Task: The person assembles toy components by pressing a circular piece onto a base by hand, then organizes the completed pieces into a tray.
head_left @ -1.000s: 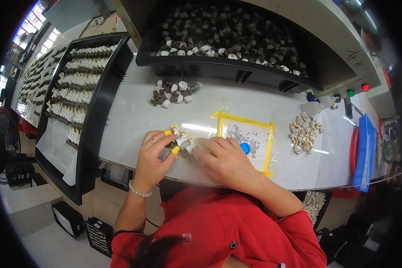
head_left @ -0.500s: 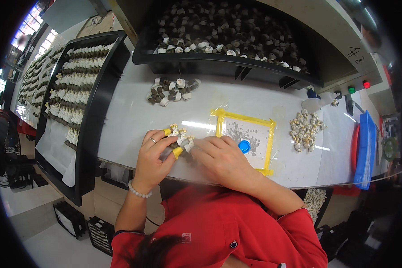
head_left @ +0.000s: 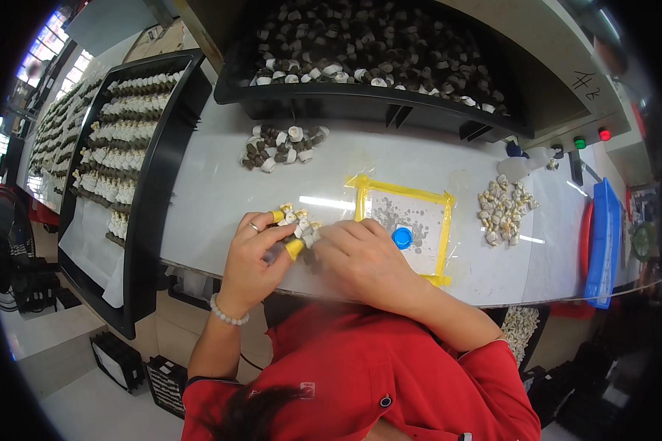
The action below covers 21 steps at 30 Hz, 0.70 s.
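My left hand [head_left: 256, 248], with yellow finger covers on its thumb and a finger, grips a short row of small figurines [head_left: 301, 217] with white bodies and yellowish tops. Against the row's right side is my right hand [head_left: 354, 253], fingers bent together and their tips hidden; what they pinch cannot be seen. To the right of it, a blue round cap-like dish [head_left: 402, 238] stands on a grey-spotted white sheet [head_left: 424, 214] framed with yellow tape. Loose dark-and-white pieces [head_left: 281, 149] lie in a heap beyond my hands.
A pile of small cream-white pieces [head_left: 504, 209] lies at right, near a blue tray [head_left: 603, 246] and a clear bottle [head_left: 518, 168]. A big black bin [head_left: 309, 94] of dark-and-white pieces stands at the back. At left, a black tray [head_left: 157, 169] holds rows of figurines.
Both hands stay nearly in place around the figurines, with only slight finger shifts. The view has shifted slightly.
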Motion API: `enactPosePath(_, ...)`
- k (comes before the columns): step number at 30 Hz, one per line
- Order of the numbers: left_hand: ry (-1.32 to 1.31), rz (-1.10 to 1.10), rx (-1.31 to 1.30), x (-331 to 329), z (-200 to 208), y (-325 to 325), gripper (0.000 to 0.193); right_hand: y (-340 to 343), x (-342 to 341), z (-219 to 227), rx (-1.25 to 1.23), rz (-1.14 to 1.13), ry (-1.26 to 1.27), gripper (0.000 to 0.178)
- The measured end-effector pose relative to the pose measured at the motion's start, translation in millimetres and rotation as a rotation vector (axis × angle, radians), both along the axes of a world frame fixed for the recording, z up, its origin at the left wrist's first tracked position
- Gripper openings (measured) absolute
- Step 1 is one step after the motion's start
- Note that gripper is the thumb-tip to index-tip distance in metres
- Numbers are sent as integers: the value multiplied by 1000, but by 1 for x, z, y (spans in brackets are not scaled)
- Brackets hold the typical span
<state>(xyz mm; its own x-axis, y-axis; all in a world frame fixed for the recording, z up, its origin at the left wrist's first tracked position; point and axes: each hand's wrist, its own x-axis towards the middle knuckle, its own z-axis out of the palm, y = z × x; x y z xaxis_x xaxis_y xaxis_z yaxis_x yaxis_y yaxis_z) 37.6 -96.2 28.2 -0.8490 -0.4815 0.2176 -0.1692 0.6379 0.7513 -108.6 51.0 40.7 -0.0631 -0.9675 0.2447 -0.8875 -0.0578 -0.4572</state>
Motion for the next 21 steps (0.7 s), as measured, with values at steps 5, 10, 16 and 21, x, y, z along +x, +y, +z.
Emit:
enactPosePath(5,-41,3,-119,0,1,8,36,1,0,2,18,-12,-27,26)
enactPosePath(10,-49,7,-78,0,2,9,37,8,-2,3,16,-25,-93,31)
enactPosePath(16,-55,-5,8,-1,0,5,33,10,-4,0,43,-18,-127,38)
enactPosePath(21,-80,29,65,-3,11,7,26,12,-3,1,37,-26,-133,41)
